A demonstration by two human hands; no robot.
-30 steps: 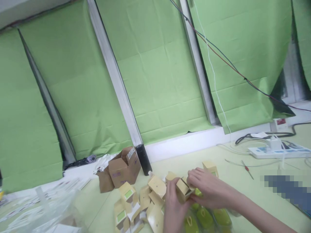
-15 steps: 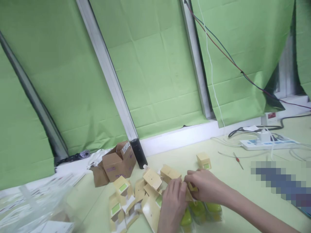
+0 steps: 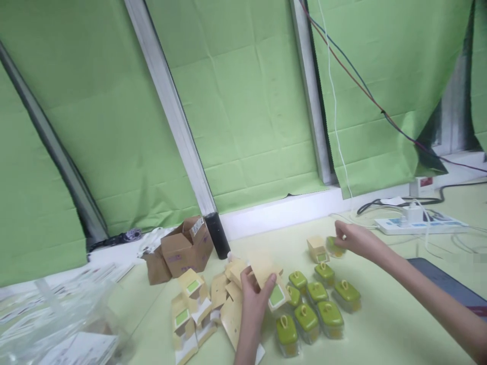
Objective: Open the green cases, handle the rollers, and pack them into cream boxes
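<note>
My left hand (image 3: 256, 296) grips a small tan cardboard box (image 3: 262, 271) with a green label panel, its top edge blurred. My right hand (image 3: 352, 239) is stretched to the far side, its fingers closed on a small green-lidded container (image 3: 335, 247), slightly smeared by motion. That container is just right of an upright tan box (image 3: 318, 249). Between my hands and nearer to me stand several clear containers with green lids and yellow loops, one of them a green-lidded container (image 3: 330, 314) in the front group.
Left of my left hand lies a heap of opened tan boxes (image 3: 190, 306). Behind them are a brown carton (image 3: 186, 251) and a black cylinder (image 3: 217, 235). A white power strip (image 3: 422, 223) with cables lies at the right, near a dark flat device (image 3: 445, 284). A clear plastic bag (image 3: 72, 324) is at lower left.
My hands were together over a tan box. Now my right hand has moved away to the far right with a green-lidded container, while my left hand keeps a box. More green lids show.
</note>
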